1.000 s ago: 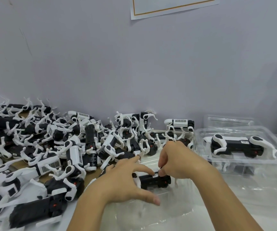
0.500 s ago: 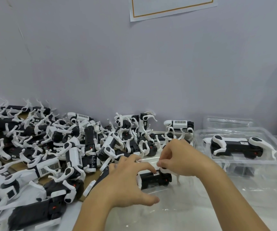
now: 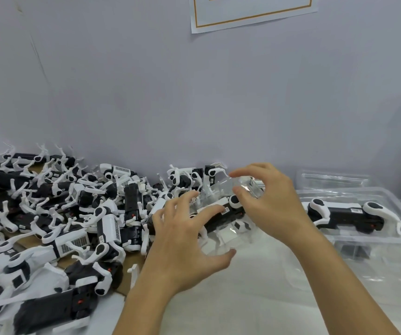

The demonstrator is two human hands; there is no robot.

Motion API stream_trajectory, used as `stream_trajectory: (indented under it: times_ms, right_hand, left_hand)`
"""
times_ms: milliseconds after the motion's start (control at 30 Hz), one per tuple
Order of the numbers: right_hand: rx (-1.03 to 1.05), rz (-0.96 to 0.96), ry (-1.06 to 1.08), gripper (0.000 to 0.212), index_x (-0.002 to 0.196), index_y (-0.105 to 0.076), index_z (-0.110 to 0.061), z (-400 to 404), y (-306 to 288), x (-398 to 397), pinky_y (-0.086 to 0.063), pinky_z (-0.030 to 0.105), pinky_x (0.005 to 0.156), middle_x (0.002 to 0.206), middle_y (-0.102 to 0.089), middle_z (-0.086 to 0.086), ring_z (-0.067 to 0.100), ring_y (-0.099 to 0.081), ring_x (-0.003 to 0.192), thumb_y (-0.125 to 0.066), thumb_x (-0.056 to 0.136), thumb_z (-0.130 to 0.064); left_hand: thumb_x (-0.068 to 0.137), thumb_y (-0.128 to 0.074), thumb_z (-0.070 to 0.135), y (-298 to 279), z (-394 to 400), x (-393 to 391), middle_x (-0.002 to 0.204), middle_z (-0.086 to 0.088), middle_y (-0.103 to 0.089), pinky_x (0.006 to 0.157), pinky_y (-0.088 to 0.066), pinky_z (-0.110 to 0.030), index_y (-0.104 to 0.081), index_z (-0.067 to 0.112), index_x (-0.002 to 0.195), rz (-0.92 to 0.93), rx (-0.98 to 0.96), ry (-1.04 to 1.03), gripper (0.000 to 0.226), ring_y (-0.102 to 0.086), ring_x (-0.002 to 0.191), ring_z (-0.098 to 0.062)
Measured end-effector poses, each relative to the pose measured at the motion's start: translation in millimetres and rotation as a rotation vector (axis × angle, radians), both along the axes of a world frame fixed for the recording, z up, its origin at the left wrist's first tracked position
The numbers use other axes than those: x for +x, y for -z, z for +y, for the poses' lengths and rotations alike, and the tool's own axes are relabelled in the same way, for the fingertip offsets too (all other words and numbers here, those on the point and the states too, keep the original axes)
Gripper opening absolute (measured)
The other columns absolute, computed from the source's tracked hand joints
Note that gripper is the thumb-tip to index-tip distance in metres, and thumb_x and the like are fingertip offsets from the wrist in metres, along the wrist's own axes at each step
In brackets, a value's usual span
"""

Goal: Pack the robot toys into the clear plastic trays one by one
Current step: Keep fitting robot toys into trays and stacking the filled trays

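Nearest you, your left hand (image 3: pixel 185 240) spreads over the near side of the clear tray (image 3: pixel 228 240): its thumb hooks the front rim and its fingers (image 3: pixel 209 210) lie straight across the top, which looks meant to steady the thin plastic on the white bench (image 3: pixel 255 298) while the other hand works. Inside, 1 black-and-white robot toy (image 3: pixel 221 213) lies on its side, so it seems seated already.

Just past it, your right hand (image 3: pixel 269 204) curls its fingers (image 3: pixel 240 191) around a raised flap of clear plastic (image 3: pixel 245 186), thumb below and fingertips above. This is probably the tray's lid, lifted so it can fold down over the toy, though glare blurs its edges.

To the right, a filled tray (image 3: pixel 354 213) holds another toy flat and sits on more clear trays, likely stacked aside as finished work.

To the left and farther back, the heap of unpacked toys (image 3: pixel 73 213) lies within reach against the wall (image 3: pixel 194 105). Many are left to pack.
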State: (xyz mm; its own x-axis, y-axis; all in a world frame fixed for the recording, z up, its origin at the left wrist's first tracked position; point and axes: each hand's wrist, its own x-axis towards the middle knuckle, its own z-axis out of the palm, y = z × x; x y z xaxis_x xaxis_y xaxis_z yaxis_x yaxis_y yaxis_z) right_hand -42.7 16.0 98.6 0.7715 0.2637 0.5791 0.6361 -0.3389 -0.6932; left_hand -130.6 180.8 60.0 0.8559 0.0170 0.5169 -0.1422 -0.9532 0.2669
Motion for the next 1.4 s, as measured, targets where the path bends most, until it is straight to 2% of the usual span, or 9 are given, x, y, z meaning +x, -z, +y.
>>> stream_trajectory:
  times_ms: [233, 367, 500, 767, 967, 1100, 1167, 1300, 1400]
  right_hand:
    - [-0.072, 0.042, -0.030, 0.040, 0.116, -0.061, -0.046, -15.2, -0.6, 5.8, -0.033, 0.008, 0.085, 0.114, -0.051, -0.028, -0.011, -0.046, 0.109, -0.070, 0.088, -0.019]
    - [-0.077, 0.038, -0.031, 0.042, 0.113, -0.062, -0.047, -15.5, 1.8, 7.0, -0.033, 0.007, 0.086, 0.114, -0.054, -0.026, -0.011, -0.047, 0.108, -0.071, 0.086, -0.015]
    - [-0.080, 0.055, -0.024, 0.043, 0.113, -0.061, -0.048, -15.0, 3.7, 6.9, -0.038, 0.023, 0.094, 0.118, -0.055, -0.020, 0.001, -0.051, 0.111, -0.070, 0.086, -0.016]
    - [-0.075, 0.052, -0.019, 0.040, 0.115, -0.063, -0.044, -14.2, 4.7, 8.0, -0.039, 0.022, 0.094, 0.118, -0.056, -0.021, 0.002, -0.051, 0.112, -0.070, 0.088, -0.016]
    - [0.176, 0.041, -0.016, 0.017, 0.108, -0.069, -0.037, -12.5, -2.4, 6.7, -0.049, 0.024, 0.085, 0.110, -0.068, -0.020, -0.002, -0.060, 0.108, -0.063, 0.095, -0.028]
    - [0.404, 0.051, -0.059, 0.022, 0.109, -0.070, -0.034, -15.2, -6.7, 2.6, -0.047, 0.010, 0.078, 0.108, -0.069, -0.020, -0.006, -0.060, 0.106, -0.049, 0.103, -0.032]
    - [0.492, 0.113, -0.089, 0.027, 0.112, -0.070, -0.030, -15.5, -7.2, 2.3, -0.048, 0.019, 0.087, 0.110, -0.070, -0.014, -0.001, -0.061, 0.108, -0.044, 0.105, -0.030]
    - [0.405, 0.231, -0.158, 0.029, 0.098, -0.076, -0.020, -11.2, -10.0, 1.1, -0.050, 0.022, 0.080, 0.095, -0.077, -0.004, 0.009, -0.071, 0.091, -0.050, 0.099, -0.006]
    - [0.267, 0.260, -0.244, 0.021, 0.100, -0.076, -0.020, -2.1, -9.0, -5.9, -0.053, 0.017, 0.072, 0.090, -0.077, -0.005, 0.009, -0.072, 0.082, -0.061, 0.095, -0.006]
  left_hand:
    - [0.063, -0.059, 0.072, 3.1, -8.7, 7.2, 0.145, -0.004, -0.040, 0.108, -0.025, -0.053, -0.058, 0.044, 0.125, -0.093, 0.124, -0.059, 0.069, -0.037, 0.134, -0.031]
    - [0.062, -0.057, 0.072, 5.3, -9.0, 8.7, 0.144, -0.005, -0.042, 0.107, -0.027, -0.055, -0.060, 0.041, 0.123, -0.102, 0.143, -0.060, 0.069, -0.039, 0.133, -0.033]
    - [0.061, -0.057, 0.071, 6.5, -7.6, 10.8, 0.143, -0.004, -0.042, 0.107, -0.026, -0.056, -0.058, 0.043, 0.124, -0.119, 0.143, -0.059, 0.068, -0.038, 0.133, -0.032]
    - [0.060, -0.061, 0.071, 10.6, -5.8, 13.2, 0.145, 0.000, -0.040, 0.108, -0.022, -0.050, -0.059, 0.047, 0.120, -0.142, 0.077, -0.021, 0.065, -0.037, 0.135, -0.030]
    - [0.055, -0.064, 0.076, 9.4, -2.0, 11.7, 0.147, 0.018, -0.033, 0.115, -0.020, -0.044, -0.059, 0.057, 0.115, -0.107, -0.264, 0.015, 0.063, -0.024, 0.140, -0.007]
    - [0.054, -0.068, 0.074, 1.4, 2.7, 8.8, 0.142, 0.020, -0.040, 0.095, -0.031, -0.009, -0.060, 0.058, 0.113, -0.189, -0.569, 0.062, 0.061, -0.033, 0.136, -0.001]
    - [0.058, -0.068, 0.071, -1.4, 3.4, 7.6, 0.137, 0.019, -0.049, 0.090, -0.038, -0.014, -0.061, 0.053, 0.116, -0.222, -0.730, 0.088, 0.062, -0.044, 0.129, 0.001]
    - [0.069, -0.070, 0.058, -5.5, -1.2, 7.7, 0.122, 0.004, -0.068, 0.096, -0.051, -0.054, -0.064, 0.031, 0.118, -0.211, -1.140, 0.254, 0.056, -0.064, 0.114, -0.020]
    - [0.079, -0.065, 0.047, -5.8, -6.7, 9.2, 0.122, -0.002, -0.069, 0.096, -0.051, -0.054, -0.065, 0.030, 0.121, -0.136, -1.352, 0.390, 0.046, -0.064, 0.116, -0.025]
